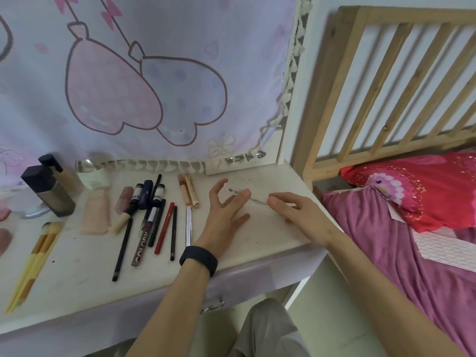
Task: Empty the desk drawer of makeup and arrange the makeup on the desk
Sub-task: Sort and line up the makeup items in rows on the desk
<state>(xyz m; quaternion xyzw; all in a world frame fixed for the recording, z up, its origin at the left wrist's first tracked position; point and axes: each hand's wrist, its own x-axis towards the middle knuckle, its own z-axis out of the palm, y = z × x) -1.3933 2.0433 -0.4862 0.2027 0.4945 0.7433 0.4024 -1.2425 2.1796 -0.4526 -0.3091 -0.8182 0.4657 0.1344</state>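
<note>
Arranging step: on the desk (77, 274), right of the makeup row, left hand (221, 217) (grip wide, fingers spread) touches a slim clear stick (257, 201), right hand (298, 210) at its other end, pinch unclear; next prob. needs it lined up w/ the row.

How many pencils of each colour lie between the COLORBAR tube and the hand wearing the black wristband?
Black pencils: 2
Red pencil: 1
White pencil: 1
Total: 4
</note>
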